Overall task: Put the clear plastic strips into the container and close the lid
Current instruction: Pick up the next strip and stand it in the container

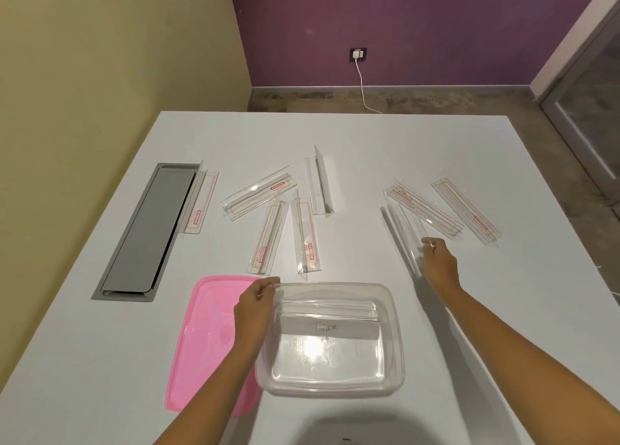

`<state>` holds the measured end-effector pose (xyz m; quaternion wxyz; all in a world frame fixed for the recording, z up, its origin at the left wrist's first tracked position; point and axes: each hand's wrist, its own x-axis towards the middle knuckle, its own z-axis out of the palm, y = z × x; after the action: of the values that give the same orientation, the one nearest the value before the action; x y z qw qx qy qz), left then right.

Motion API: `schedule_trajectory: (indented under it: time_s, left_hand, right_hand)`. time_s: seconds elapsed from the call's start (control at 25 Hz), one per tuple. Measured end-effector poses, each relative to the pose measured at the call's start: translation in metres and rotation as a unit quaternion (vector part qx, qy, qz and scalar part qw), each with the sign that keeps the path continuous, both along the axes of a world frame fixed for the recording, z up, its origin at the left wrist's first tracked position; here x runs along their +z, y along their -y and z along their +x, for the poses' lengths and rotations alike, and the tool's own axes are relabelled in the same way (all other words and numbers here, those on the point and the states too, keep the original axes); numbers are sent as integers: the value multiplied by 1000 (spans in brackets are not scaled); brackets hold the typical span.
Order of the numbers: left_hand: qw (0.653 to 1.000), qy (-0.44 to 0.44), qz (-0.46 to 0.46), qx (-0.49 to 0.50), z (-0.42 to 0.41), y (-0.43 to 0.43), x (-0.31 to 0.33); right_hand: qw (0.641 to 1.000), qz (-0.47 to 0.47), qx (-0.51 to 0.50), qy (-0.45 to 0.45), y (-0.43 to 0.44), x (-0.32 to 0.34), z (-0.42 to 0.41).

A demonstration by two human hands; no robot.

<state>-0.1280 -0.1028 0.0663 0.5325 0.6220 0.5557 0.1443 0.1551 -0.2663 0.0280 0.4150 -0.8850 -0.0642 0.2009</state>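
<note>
head view, nearest first: the clear container (330, 339) sits open on the white worktop (469, 310), with what looks like one strip already lying crosswise inside and a grey label reading "tiger" in handwriting. the pink lid (204, 344) lies flat, touching the container's left side. the left hand (253, 313) rests on the container's far-left rim, its fingers (268, 281) curled over the edge and holding it. the right hand (439, 263) is beyond the container's right corner, its fingers (429, 243) pinched on a clear plastic strip (404, 236) whose long axis runs away and to the left from the grip, blurred. the container lies near and to the left of that hand, so my guess is the strip must turn crosswise to fit. just past it lie two more strips (446, 209); farther left, a scattered group (285, 216), several printed in red with "gemson". one strip (198, 203) lies against a grey hatch (147, 229).
</note>
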Motion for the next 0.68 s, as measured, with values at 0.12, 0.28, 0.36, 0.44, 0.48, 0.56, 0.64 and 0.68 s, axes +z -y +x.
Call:
schedule_trajectory:
  time_s: [0.12,0.28,0.36,0.44,0.48,0.56,0.64,0.68]
  left_hand:
    - [1000,7,11,-4,2,-1,5]
    - [999,19,36,26,-3,2,5]
    - [998,25,45,48,-11,5,1]
    - [997,26,34,61,-17,7,-2]
    - [997,27,27,64,-21,8,-1]
    - [998,28,14,63,-27,10,-2]
    - [999,24,9,44,-31,10,-2]
    - [999,20,4,33,-33,8,-3]
  right_hand:
    - [994,64,2,-89,-2,20,-18]
    - [972,169,41,-157,1,37,-40]
    - [964,182,99,-164,8,45,-54]
    - [955,195,168,-149,15,56,-68]
    - [950,201,199,-134,17,61,-76]
    - [946,172,257,-95,23,68,-88]
    - [941,96,324,-26,26,66,-95]
    - [933,59,354,3,26,63,-97]
